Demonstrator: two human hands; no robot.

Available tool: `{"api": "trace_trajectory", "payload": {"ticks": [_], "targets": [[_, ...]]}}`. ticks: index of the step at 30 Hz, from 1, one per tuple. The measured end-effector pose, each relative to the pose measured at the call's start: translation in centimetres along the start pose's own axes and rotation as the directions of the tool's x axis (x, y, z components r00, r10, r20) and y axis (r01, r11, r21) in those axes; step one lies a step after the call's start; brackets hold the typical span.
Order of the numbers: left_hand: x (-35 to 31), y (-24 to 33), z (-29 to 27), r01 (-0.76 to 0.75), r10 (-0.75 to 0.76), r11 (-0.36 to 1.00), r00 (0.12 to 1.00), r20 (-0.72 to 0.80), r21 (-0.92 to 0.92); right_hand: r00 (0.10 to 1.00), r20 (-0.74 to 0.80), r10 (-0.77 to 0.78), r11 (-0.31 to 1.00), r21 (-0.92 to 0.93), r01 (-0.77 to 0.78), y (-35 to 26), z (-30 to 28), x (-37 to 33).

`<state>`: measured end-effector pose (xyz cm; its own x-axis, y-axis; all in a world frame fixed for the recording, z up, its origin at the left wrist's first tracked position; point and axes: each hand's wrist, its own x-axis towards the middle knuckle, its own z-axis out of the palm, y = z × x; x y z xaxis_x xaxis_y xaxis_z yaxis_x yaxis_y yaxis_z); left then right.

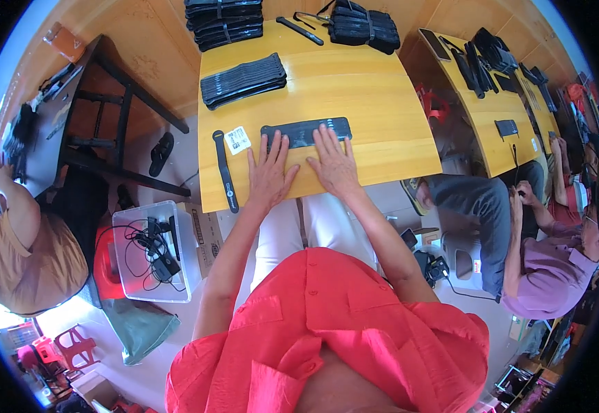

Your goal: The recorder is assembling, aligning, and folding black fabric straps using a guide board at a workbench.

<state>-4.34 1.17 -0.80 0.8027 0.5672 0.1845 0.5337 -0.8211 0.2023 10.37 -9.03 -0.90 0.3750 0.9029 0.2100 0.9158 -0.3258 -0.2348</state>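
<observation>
A flat row of black straps (301,133) lies on the yellow table in front of me. My left hand (270,170) rests with its fingers spread, the fingertips on the near left part of the row. On the right part of it lie the fingertips of my right hand (332,158), stretched out flat. Left of my left hand are a white label sheet (237,140) and a single black strap (225,172) with a loop at its far end. Neither hand grips anything.
Farther back on the table (354,76) lie a layered stack of straps (243,80), a taller banded stack (224,24), another bundle (363,27) and a loose strap (300,31). A clear bin of cables (153,251) stands on the floor at left. People sit at tables on both sides.
</observation>
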Motion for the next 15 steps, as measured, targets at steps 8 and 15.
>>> {"api": "trace_trajectory", "payload": {"ticks": [8,15], "targets": [[-0.2,0.2,-0.2,0.065,-0.065,0.998,0.998,-0.016,-0.002,0.991,-0.044,0.127,0.991,-0.037,-0.129,3.0,-1.3,-1.5],[-0.2,0.2,0.4,0.053,-0.056,0.998,0.996,-0.068,-0.039,0.934,-0.297,0.199,0.975,0.157,-0.158,4.3,-0.7,-2.3]]}}
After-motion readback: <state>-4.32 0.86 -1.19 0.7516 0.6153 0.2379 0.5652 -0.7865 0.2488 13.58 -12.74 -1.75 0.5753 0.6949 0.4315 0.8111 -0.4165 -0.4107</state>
